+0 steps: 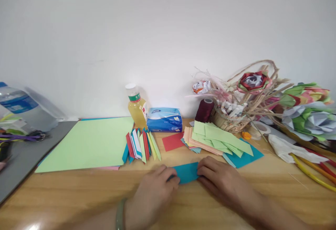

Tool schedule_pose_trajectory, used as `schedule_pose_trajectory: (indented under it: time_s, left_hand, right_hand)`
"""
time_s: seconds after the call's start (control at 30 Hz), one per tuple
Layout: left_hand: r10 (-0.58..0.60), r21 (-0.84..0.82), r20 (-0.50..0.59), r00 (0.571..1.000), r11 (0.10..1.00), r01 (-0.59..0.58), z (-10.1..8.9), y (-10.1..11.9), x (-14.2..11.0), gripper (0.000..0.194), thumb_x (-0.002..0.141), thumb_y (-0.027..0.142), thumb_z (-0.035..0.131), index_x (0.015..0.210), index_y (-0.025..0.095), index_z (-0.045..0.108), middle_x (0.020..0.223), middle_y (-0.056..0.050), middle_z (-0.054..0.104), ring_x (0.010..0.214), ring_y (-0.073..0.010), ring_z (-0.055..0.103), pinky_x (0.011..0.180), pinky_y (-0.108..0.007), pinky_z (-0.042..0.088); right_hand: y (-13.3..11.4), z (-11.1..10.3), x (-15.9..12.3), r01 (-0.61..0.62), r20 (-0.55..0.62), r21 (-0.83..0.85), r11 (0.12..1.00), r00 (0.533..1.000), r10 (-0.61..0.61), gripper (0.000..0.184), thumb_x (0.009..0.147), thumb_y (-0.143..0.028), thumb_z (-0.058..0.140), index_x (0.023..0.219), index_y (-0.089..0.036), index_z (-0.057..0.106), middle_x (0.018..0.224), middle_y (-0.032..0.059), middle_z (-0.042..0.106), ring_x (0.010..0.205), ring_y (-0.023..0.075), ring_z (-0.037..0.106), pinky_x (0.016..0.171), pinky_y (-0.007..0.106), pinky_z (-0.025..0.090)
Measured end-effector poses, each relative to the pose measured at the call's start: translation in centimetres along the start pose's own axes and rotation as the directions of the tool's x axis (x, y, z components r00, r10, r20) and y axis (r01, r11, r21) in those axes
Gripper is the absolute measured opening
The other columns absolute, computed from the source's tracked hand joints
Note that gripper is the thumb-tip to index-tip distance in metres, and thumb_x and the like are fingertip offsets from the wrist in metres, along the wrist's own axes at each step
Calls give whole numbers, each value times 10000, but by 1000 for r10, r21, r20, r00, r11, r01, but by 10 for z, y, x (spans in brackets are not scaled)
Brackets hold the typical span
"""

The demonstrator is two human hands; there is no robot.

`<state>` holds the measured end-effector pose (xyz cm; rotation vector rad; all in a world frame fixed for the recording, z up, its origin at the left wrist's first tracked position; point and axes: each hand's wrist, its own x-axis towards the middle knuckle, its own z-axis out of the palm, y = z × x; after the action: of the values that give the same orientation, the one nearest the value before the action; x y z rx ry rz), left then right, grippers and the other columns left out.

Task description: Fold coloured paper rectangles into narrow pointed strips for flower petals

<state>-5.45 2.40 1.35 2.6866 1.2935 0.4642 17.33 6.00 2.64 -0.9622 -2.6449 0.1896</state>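
A small blue strip of paper (187,172) is held level just above or on the wooden table, stretched between my two hands. My left hand (158,188), with a bangle on its wrist, pinches the strip's left end. At the other end, the fingers of my right hand (222,176) close on the paper's right edge. Beyond the strip stands a row of folded paper pieces (140,145) in several colours. A fanned pile of light green strips (220,137) lies past my right hand, with peach strips (201,144) partly under it.
Large green sheets (89,144) lie at left beside a grey mat (60,137) and a water bottle (23,105). A drink bottle (138,109) and tissue pack (164,119) stand by the wall. Thread (204,110), a basket (231,121) and paper flowers (312,118) crowd the right.
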Motion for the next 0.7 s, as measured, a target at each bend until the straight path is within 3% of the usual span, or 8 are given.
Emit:
schedule_pose_trajectory:
  time_s: [0.13,0.23,0.37,0.47,0.6,0.7]
  left_hand:
    - [-192,-315,-25,981,933,174,-7,-5,4,151,851,143,523,824,193,663,834,-18,649,792,-155,561,738,-265,451]
    - [-316,-411,9,949,864,292,-7,-8,9,132,828,150,550,767,181,663,776,-19,651,768,-161,560,734,-278,439]
    - [-450,-435,66,891,790,431,-5,-10,14,123,804,180,547,741,172,652,714,-26,614,712,-168,555,654,-268,429]
    - [-475,-411,98,874,781,471,-4,-9,17,115,792,168,530,730,166,627,726,-32,601,726,-179,550,645,-272,419]
    - [-487,-338,118,866,800,496,-2,-7,19,97,778,131,501,767,171,589,785,-39,594,772,-193,548,679,-294,419]
    - [-516,-337,128,847,781,527,0,-5,18,102,757,121,508,822,179,561,817,-33,589,762,-186,554,676,-291,422]
  right_hand:
    - [-1,-3,8,-193,69,93,977,980,187,133,864,-201,492,789,-206,602,793,20,602,725,151,585,614,249,454]
    - [1,-1,13,-303,81,66,951,951,297,123,831,-201,537,726,-206,601,745,11,609,689,157,587,582,246,432]
    - [2,4,17,-376,102,34,926,923,371,112,810,-204,557,702,-204,587,711,5,611,639,157,573,546,242,401]
    - [-1,9,16,-411,72,10,912,910,409,140,828,-225,531,693,-200,558,711,14,604,634,160,570,546,246,405]
    - [-4,18,11,-369,-64,-50,928,929,366,152,840,-242,487,699,-199,522,743,37,595,631,169,575,547,262,426]
    - [-4,22,7,-332,-100,-97,938,941,323,169,862,-261,454,715,-204,515,732,40,589,621,172,582,534,265,434]
